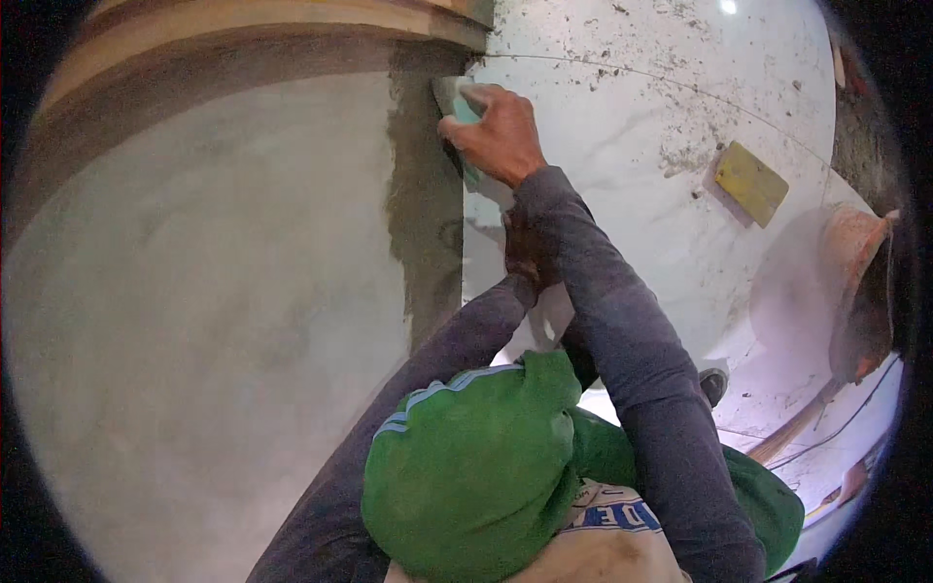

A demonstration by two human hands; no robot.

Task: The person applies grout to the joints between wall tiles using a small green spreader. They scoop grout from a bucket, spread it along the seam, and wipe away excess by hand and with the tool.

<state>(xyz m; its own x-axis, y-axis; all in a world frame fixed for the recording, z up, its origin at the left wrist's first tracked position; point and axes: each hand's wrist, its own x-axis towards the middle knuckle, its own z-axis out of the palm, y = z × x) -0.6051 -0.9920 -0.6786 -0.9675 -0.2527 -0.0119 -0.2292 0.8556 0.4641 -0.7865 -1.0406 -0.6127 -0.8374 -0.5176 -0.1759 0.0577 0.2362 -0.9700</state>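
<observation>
My right hand (501, 136) is closed around a pale green pad (466, 111), sponge-like in look, with a greyish face. The pad presses against the upper edge of a grey plastered surface (233, 253), where a dark, damp-looking strip (423, 194) runs down the border. Beneath my right forearm, my left hand (522, 243) is in shadow and partly covered; its fingers are hidden, so I cannot see whether it holds anything.
A curved brown ledge (262, 24) borders the plaster at the top. Crumbs of debris dot the white tiled floor (622, 126). On it lie a yellow block (752, 185), a tilted orange-brown basin (855, 301) and a broom (797, 428) at right. My green-clad knees fill the lower middle.
</observation>
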